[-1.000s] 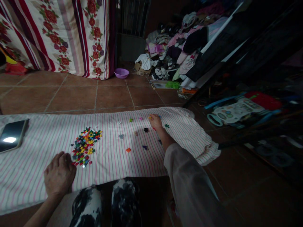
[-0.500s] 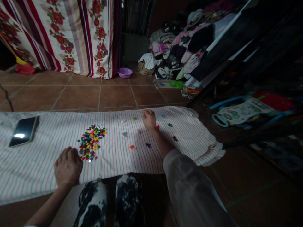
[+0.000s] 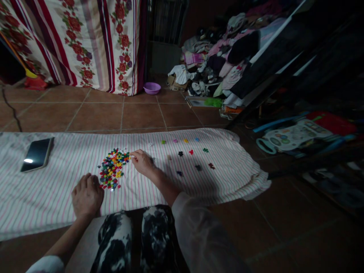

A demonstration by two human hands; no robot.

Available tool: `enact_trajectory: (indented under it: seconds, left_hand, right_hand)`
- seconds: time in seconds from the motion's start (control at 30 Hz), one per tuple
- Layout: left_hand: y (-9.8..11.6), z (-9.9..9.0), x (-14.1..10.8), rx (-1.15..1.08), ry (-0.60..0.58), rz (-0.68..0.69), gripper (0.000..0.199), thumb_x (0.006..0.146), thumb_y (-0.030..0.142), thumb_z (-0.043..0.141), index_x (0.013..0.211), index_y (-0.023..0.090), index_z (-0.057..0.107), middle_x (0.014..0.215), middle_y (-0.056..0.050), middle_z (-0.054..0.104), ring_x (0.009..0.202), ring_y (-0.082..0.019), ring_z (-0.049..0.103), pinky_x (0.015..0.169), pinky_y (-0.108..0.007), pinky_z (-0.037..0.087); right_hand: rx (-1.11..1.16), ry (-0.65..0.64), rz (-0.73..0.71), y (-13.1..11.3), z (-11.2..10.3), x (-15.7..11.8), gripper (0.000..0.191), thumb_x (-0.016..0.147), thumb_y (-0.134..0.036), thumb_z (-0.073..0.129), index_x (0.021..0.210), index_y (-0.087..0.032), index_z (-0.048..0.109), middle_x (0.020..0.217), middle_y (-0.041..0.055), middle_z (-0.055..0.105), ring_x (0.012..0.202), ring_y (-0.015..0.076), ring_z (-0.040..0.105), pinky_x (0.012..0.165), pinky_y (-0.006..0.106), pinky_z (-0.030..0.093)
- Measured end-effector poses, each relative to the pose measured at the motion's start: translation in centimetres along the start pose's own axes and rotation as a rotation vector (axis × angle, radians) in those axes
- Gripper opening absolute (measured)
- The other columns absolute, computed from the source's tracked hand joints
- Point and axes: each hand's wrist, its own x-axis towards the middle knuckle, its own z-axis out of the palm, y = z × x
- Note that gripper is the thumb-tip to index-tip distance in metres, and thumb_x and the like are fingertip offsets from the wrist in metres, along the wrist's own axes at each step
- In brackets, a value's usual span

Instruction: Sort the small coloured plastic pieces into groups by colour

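Observation:
A heap of small, bright multicoloured plastic pieces [image 3: 112, 170] lies on the striped cloth [image 3: 148, 193]. At its right edge, my right hand [image 3: 143, 163] reaches in with thumb and fingers pinched together. Any piece between those fingertips is too small to make out. My left hand [image 3: 87, 194] rests on the cloth at the heap's lower left, its fingers loosely bent and lying on the fabric. Small single-colour groups are spread to the right, among them red pieces [image 3: 191, 152], black pieces [image 3: 181, 153], green pieces [image 3: 205, 150] and dark red pieces [image 3: 211, 165].
A phone [image 3: 36, 154] lies on the cloth to the left. Beyond the cloth, a purple basin [image 3: 152, 88] stands on the tiled floor [image 3: 99, 113] beside a floral curtain [image 3: 99, 49]. Piled clothes [image 3: 216, 60] fill the back right, and my knees [image 3: 156, 235] are below the near edge.
My right hand has moved left from the colour groups to the heap's right edge. Yellow and pink groups it covered now show. The view has shifted slightly; my left hand stays beside the heap.

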Motion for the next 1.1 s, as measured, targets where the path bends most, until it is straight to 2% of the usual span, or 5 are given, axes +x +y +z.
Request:
enact_trajectory:
  seconds: [0.1, 0.27, 0.53, 0.8, 1.1]
  left_hand:
    - [-0.1, 0.1, 0.0, 0.022, -0.017, 0.006, 0.036, 0.083, 0.024, 0.043, 0.116, 0.012, 0.055, 0.135, -0.018, 0.053, 0.128, -0.030, 0.046, 0.100, -0.046, 0.038]
    - [-0.2, 0.4, 0.0, 0.005, -0.003, -0.001, 0.035, 0.084, 0.024, 0.043, 0.115, 0.014, 0.055, 0.135, -0.016, 0.053, 0.129, -0.029, 0.045, 0.102, -0.045, 0.037]
    - [-0.3, 0.4, 0.1, -0.025, -0.010, -0.001, 0.035, 0.083, 0.024, 0.044, 0.115, 0.014, 0.055, 0.135, -0.017, 0.053, 0.129, -0.029, 0.045, 0.102, -0.047, 0.037]
    - [-0.8, 1.0, 0.0, -0.009, 0.020, 0.029, 0.037, 0.085, 0.027, 0.041, 0.117, 0.014, 0.054, 0.135, -0.017, 0.053, 0.129, -0.029, 0.044, 0.101, -0.047, 0.036]
    - [-0.3, 0.3, 0.0, 0.002, 0.008, 0.021, 0.035, 0.085, 0.026, 0.042, 0.115, 0.013, 0.054, 0.134, -0.018, 0.053, 0.129, -0.030, 0.045, 0.101, -0.047, 0.039]
  right_hand:
    - [-0.048, -0.013, 0.043, -0.5, 1.3, -0.3, 0.029, 0.093, -0.022, 0.048, 0.115, -0.026, 0.067, 0.112, 0.0030, 0.064, 0.101, 0.0153, 0.060, 0.090, 0.026, 0.046]
    - [-0.111, -0.016, 0.087, -0.4, 2.7, -0.4, 0.029, 0.092, -0.022, 0.048, 0.112, -0.023, 0.068, 0.111, 0.0054, 0.063, 0.102, 0.0162, 0.058, 0.091, 0.026, 0.046]
    - [-0.202, -0.036, 0.159, -1.2, 2.9, -0.1, 0.030, 0.092, -0.024, 0.048, 0.118, -0.024, 0.063, 0.109, 0.0068, 0.061, 0.099, 0.0185, 0.059, 0.086, 0.029, 0.047]
    - [-0.252, -0.025, 0.212, -1.7, 3.1, 0.2, 0.023, 0.093, -0.025, 0.047, 0.109, -0.023, 0.063, 0.105, 0.0070, 0.061, 0.094, 0.0179, 0.059, 0.081, 0.029, 0.047]
    - [-0.295, 0.012, 0.216, -1.4, 3.8, 0.2, 0.023, 0.098, -0.022, 0.039, 0.106, -0.019, 0.060, 0.103, 0.0091, 0.063, 0.093, 0.0186, 0.059, 0.082, 0.030, 0.047]
